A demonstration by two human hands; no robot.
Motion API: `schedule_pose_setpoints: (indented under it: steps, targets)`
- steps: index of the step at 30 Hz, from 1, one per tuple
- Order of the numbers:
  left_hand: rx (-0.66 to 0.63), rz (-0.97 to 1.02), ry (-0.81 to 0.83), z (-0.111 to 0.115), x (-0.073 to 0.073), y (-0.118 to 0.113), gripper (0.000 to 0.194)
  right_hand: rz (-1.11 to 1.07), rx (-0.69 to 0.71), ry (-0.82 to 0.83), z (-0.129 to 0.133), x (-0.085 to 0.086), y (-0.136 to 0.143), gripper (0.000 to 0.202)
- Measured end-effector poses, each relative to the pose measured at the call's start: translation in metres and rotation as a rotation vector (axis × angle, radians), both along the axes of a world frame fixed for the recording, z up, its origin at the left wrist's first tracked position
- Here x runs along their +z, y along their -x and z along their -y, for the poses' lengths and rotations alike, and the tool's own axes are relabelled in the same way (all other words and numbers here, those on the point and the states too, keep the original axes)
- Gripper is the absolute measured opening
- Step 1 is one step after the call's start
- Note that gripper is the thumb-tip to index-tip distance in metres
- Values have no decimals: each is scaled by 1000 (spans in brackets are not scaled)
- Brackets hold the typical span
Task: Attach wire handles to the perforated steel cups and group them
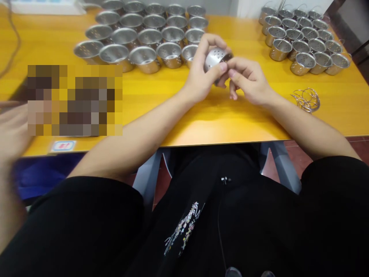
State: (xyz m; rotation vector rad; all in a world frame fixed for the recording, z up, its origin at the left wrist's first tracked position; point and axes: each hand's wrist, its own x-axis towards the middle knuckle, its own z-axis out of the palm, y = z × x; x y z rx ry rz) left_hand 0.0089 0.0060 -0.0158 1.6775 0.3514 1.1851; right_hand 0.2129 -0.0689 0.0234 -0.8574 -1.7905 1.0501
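Note:
My left hand [203, 69] is wrapped round a small metal cup with holes [215, 58], tilted on its side above the table. At the cup's rim, my right hand [249, 79] has its thumb and fingertips pinched together. What lies between those fingertips is too small to make out; it may be thin wire. A tangle of loose wire handles [307, 100] rests on the table near my right forearm. Rows of perforated cups without visible handles [145, 59] stand upright beyond my left hand.
Cups with thin wire handles [304, 63] stand in rows at the back right of the yellow table [245, 123]. At the left, another person's hand [13, 127] reaches in beside a pixelated patch. A small label [63, 146] sits at the front edge.

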Motion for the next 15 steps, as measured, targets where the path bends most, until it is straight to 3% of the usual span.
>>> schedule_pose_setpoints:
  steps: [2, 5, 8, 10, 12, 15]
  targets:
    - [169, 152, 19, 1, -2, -3, 64, -10, 1, -40, 3, 1, 3, 53]
    - [109, 222, 37, 7, -5, -8, 50, 76, -56, -52, 8, 1, 8, 53]
    - [223, 284, 12, 15, -4, -11, 27, 146, -99, -89, 8, -3, 10, 49]
    - [284, 219, 30, 21, 0, -10, 24, 173, -102, -147, 5, -7, 9, 47]
    - [274, 117, 118, 27, 5, -6, 34, 192, -84, -213, 1, -11, 7, 44]
    - [209, 74, 268, 34, 10, -3, 65, 198, -49, -295, -3, -15, 5, 39]
